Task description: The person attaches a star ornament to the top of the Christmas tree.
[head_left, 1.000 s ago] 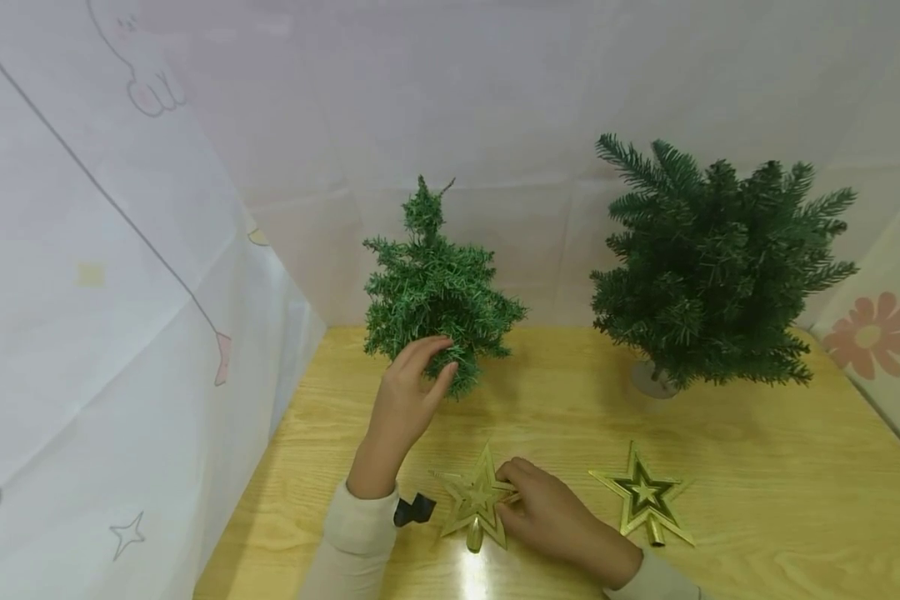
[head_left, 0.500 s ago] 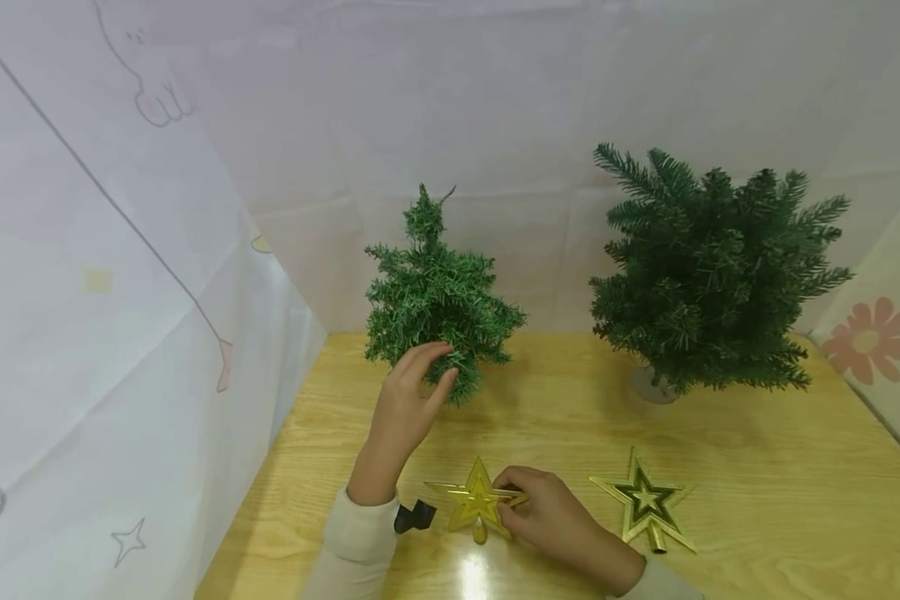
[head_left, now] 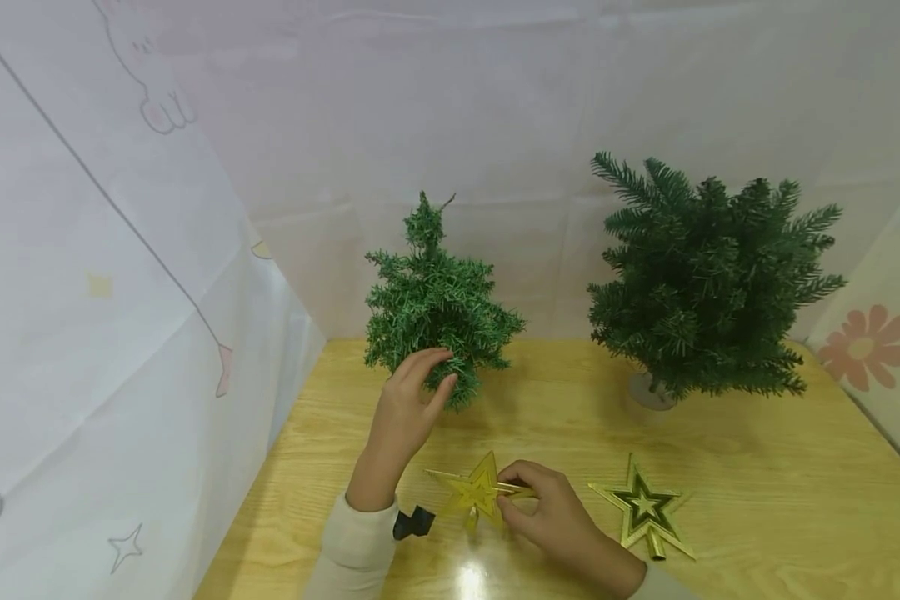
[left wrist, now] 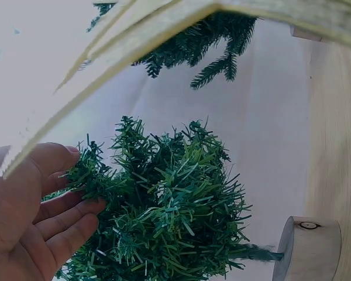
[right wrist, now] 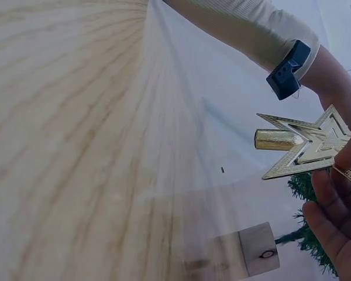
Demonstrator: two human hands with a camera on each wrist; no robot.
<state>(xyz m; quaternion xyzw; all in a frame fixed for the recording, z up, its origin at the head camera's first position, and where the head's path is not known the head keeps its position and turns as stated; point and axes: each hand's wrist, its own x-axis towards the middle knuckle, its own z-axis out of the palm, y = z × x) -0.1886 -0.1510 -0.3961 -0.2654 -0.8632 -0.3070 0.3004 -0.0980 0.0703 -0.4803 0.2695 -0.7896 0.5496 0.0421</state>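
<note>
Gold star (head_left: 480,490) pinched by right fingers (head_left: 527,471), left fingers (head_left: 422,362) parted at small tree (head_left: 438,296), second star (head_left: 644,504), darker tree (head_left: 708,292)

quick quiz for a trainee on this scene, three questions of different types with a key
1. True or false: each hand holds a star.
2. Which tree is the left hand at?
a) the darker tree
b) the lighter tree
c) neither tree
3. Fill in: the star that no hand holds, the free star, lies on the ____.

Key
1. False; only the right hand holds one, the held star.
2. b
3. table
</note>
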